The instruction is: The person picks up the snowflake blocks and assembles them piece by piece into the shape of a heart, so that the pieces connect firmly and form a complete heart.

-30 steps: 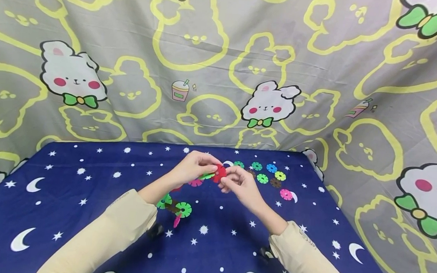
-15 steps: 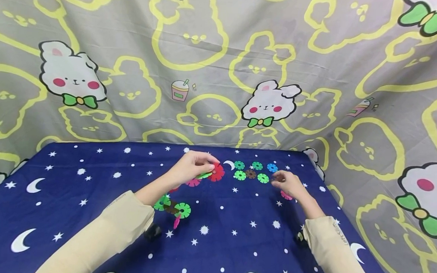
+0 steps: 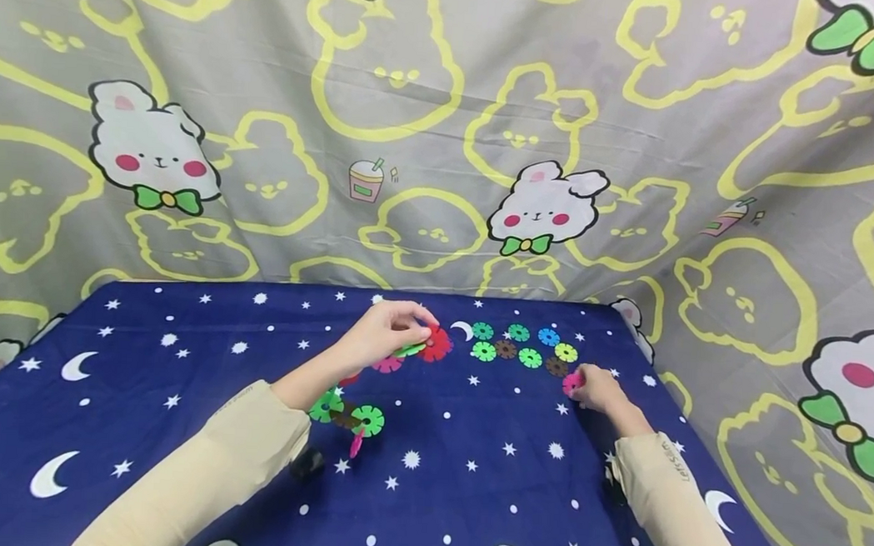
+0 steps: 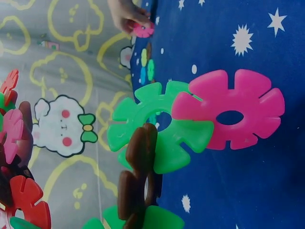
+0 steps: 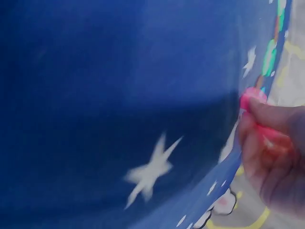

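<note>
A rabbit-print curtain [image 3: 386, 120] backed the starry navy tablecloth [image 3: 460, 508]. And the right hand [image 3: 601, 390] pinched, thumb to fingers, a pink snowflake disc [image 3: 570, 385] at the row's end! The left hand [image 3: 388, 334] gripped the linked-disc assembly [image 3: 388, 363], its far joints hard to read. Several discs were already joined; eight loose discs [image 3: 525, 354] remained unattached beyond.

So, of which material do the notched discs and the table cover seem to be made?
Notched discs: probably moulded plastic, smooth with slight sheen; each is evenly coloured with clean slots. Table cover: probably printed fabric, matte, without sharp glare, though no weave is visible.
</note>
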`<state>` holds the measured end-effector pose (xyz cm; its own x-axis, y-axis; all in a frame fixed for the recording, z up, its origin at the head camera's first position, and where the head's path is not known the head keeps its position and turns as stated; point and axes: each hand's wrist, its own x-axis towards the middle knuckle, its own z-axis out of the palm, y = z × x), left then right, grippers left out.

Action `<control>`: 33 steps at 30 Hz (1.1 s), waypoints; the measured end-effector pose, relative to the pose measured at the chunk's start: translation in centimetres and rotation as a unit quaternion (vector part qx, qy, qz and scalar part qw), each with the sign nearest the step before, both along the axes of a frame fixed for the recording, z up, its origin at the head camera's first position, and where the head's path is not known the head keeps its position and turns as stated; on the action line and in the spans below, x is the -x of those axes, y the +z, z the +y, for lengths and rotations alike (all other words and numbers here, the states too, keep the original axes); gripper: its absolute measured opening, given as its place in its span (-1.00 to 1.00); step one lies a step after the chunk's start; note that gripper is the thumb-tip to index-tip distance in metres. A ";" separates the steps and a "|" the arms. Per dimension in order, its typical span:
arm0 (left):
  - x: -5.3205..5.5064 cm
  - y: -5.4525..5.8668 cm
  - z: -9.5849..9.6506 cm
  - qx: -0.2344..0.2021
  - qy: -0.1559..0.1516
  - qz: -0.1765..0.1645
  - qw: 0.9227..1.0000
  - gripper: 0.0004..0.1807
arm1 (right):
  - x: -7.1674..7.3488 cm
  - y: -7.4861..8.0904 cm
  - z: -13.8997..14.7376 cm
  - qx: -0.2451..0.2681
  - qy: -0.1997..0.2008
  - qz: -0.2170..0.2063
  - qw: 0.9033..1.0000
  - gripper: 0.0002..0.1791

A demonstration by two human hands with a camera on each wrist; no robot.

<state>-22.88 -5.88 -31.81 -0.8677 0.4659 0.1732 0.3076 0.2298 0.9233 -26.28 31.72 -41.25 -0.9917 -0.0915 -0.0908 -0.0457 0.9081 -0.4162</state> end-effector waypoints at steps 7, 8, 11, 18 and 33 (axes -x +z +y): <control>-0.3 0.2 0.1 -0.002 -0.001 -0.002 1.000 -0.82 | -0.1 2.3 -5.0 0.173 0.144 0.056 0.973 -0.78; -0.3 0.3 0.1 -0.002 -0.001 -0.002 1.000 -0.82 | -0.4 3.0 -5.9 0.198 0.154 0.061 0.966 -0.75; -0.4 0.3 0.1 0.000 0.003 -0.002 1.000 -0.81 | -1.6 4.8 -8.6 0.263 0.182 0.091 0.943 -0.71; -0.5 0.4 0.1 0.000 0.007 -0.004 1.000 -0.82 | -4.4 7.7 -13.1 0.298 0.257 0.241 0.887 -0.72; -0.8 0.4 0.8 -0.010 -0.021 -0.004 1.000 -0.81 | -4.8 8.2 -14.7 0.171 0.363 0.460 0.792 -0.82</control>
<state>-22.03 -5.04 -31.43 -0.8489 0.4984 0.1761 0.3089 0.1974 0.9304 -21.44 17.02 -33.04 -0.2996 -0.5310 0.7926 -0.9307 0.3452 -0.1206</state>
